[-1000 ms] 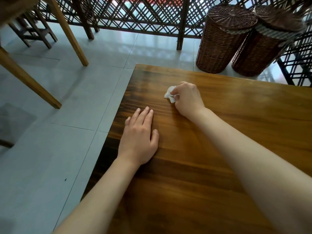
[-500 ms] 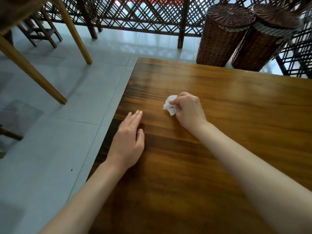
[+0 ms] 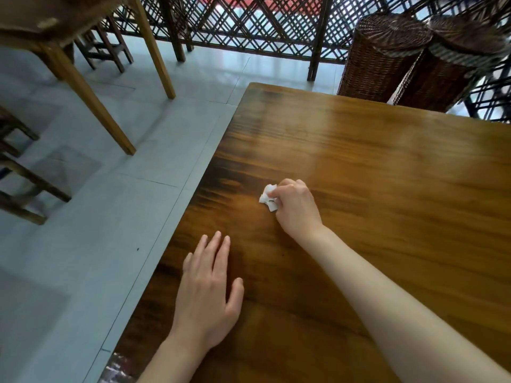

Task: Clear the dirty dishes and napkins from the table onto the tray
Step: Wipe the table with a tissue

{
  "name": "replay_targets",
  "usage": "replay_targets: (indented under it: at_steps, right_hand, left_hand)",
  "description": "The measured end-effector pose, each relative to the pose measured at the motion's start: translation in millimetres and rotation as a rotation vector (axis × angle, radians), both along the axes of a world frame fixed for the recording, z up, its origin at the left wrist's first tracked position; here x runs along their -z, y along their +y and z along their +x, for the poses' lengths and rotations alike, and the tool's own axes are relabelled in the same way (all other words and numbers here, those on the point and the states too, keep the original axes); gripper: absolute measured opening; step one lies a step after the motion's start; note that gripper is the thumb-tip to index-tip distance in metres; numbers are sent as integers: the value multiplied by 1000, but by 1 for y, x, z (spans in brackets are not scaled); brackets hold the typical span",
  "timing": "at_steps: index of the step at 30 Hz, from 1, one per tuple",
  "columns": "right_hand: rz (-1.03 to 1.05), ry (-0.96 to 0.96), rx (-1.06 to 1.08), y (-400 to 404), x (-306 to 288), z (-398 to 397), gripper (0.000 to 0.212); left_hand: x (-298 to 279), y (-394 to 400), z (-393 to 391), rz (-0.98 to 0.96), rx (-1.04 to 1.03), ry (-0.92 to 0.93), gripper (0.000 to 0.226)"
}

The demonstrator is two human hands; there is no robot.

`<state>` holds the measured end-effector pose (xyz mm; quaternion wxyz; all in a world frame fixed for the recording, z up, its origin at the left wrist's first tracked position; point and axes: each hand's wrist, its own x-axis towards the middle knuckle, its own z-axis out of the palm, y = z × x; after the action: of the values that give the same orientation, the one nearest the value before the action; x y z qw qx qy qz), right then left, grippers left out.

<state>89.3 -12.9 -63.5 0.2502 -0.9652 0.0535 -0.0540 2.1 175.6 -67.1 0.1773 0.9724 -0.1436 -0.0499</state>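
A small crumpled white napkin [image 3: 268,199] is pinched in my right hand [image 3: 296,208], low over the brown wooden table [image 3: 387,189] near its left side. Most of the napkin is hidden inside the curled fingers. My left hand [image 3: 207,294] lies flat on the table close to the left edge, fingers straight and slightly spread, holding nothing. No tray and no dishes are in view.
Two dark wicker baskets [image 3: 381,56] [image 3: 448,64] stand on the floor beyond the table's far edge. A lattice screen [image 3: 262,23] runs along the back. Another wooden table [image 3: 83,78] and stools [image 3: 16,172] stand on the grey tiled floor to the left.
My right hand has drawn the napkin back toward me across the table. My left hand has slid back along the left edge, staying flat.
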Motion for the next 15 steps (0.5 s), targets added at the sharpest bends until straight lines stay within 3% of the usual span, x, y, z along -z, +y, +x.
replay_targets:
  at_steps: [15]
  right_hand:
    - [46,-15,-154,42,4,-107,29]
  left_hand:
    - [19,16,-36,135,-19,-44,71]
